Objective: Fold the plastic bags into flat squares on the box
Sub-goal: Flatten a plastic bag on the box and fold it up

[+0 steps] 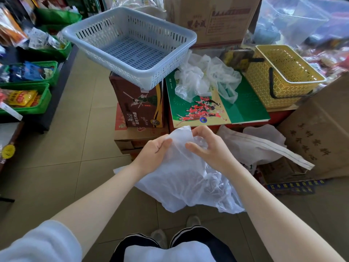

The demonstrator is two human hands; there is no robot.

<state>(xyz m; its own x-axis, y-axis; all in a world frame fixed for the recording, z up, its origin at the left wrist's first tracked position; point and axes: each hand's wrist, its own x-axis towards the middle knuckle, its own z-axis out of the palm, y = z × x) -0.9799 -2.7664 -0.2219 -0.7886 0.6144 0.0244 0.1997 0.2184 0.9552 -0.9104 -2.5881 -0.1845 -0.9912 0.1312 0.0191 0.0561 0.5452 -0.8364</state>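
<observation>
A clear white plastic bag (pixel 181 178) hangs in the air in front of me, below the box's front edge. My left hand (pixel 153 150) grips its upper left part with curled fingers. My right hand (pixel 205 146) pinches the bag's crumpled top on the right. A loose heap of several crumpled plastic bags (pixel 205 78) lies on the back of the flat green printed box (pixel 243 110). The front part of that box top shows its printed picture.
A grey-blue slotted basket (pixel 130 44) rests on a brown noodle carton (pixel 139 108) left of the box. A yellow basket (pixel 283 74) stands at the right. Another white bag (pixel 253 146) lies below the box, cardboard boxes (pixel 317 137) at the right, green bins (pixel 28 97) of goods at the left.
</observation>
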